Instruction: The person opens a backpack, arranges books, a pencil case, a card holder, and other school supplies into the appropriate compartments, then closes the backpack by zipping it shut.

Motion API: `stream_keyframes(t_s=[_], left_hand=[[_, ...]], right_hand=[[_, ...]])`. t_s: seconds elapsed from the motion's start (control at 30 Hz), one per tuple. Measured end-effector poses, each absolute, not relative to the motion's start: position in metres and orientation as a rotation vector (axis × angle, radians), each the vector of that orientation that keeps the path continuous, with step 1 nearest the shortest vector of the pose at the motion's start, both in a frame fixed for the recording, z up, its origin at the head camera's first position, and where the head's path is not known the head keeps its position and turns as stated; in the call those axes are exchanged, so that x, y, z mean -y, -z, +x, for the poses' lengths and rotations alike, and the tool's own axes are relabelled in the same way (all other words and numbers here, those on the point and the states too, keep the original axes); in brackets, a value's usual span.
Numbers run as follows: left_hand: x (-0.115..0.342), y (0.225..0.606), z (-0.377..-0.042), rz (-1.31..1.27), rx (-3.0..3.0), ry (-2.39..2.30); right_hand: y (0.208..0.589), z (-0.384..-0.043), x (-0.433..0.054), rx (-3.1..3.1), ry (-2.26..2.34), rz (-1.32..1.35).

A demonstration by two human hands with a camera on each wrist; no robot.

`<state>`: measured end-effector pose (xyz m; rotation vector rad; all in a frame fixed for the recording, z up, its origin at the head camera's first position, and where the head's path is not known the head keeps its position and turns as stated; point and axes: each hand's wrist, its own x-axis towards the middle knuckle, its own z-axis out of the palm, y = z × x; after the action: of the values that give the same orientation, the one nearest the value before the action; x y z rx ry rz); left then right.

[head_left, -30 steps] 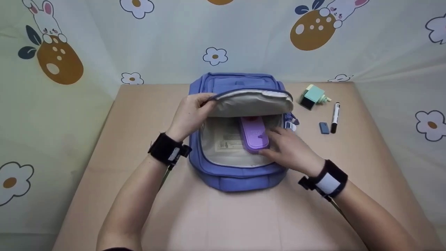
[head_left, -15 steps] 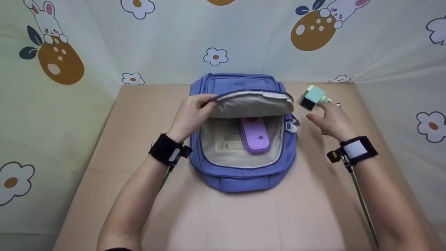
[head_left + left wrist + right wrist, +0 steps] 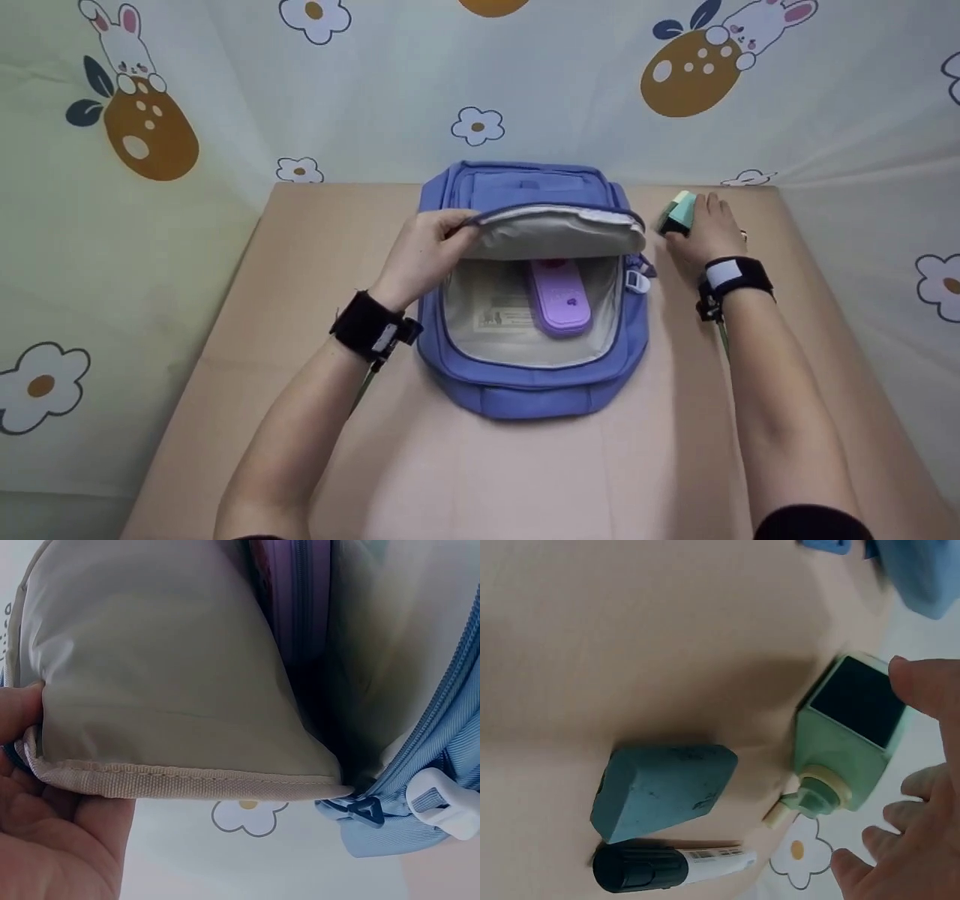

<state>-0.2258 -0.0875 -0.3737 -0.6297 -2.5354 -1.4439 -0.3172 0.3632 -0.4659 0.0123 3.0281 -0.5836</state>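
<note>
My left hand (image 3: 427, 251) pinches the edge of the backpack's front flap (image 3: 559, 231) between thumb and fingers and holds it up. The blue backpack (image 3: 540, 401) lies with that compartment spread wide, its grey lining showing. Inside rests a purple pencil case (image 3: 561, 300), its upper end hidden under the flap. At the back right, my right hand (image 3: 714, 232) is at a mint-green hand-crank pencil sharpener (image 3: 847, 742) with a dark window. The thumb overlaps the window's edge in the right wrist view; the other fingers are spread beyond the crank side.
A blue-grey eraser (image 3: 664, 787) lies beside a white marker (image 3: 675, 864) with a black cap, both near the right hand. A white buckle (image 3: 637, 282) hangs at the backpack's right side. Patterned cloth (image 3: 390, 97) stands behind the table.
My right hand has left the pencil case in the backpack and moved right and back to the sharpener. The left hand keeps hold of the flap. The head view has shifted slightly.
</note>
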Motion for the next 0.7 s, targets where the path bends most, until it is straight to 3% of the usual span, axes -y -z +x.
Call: stream_keyframes(t_s=[0.27,0.7], left_hand=[[0.089,0.374,-0.226,-0.632,2.533,1.452],[0.089,0.376,-0.226,-0.634,2.54,1.422]], right_hand=[[0.477,-0.319,-0.36,-3.068,0.461,-0.054],[0.482,-0.293,-0.366,-3.189,0.387,-0.279]])
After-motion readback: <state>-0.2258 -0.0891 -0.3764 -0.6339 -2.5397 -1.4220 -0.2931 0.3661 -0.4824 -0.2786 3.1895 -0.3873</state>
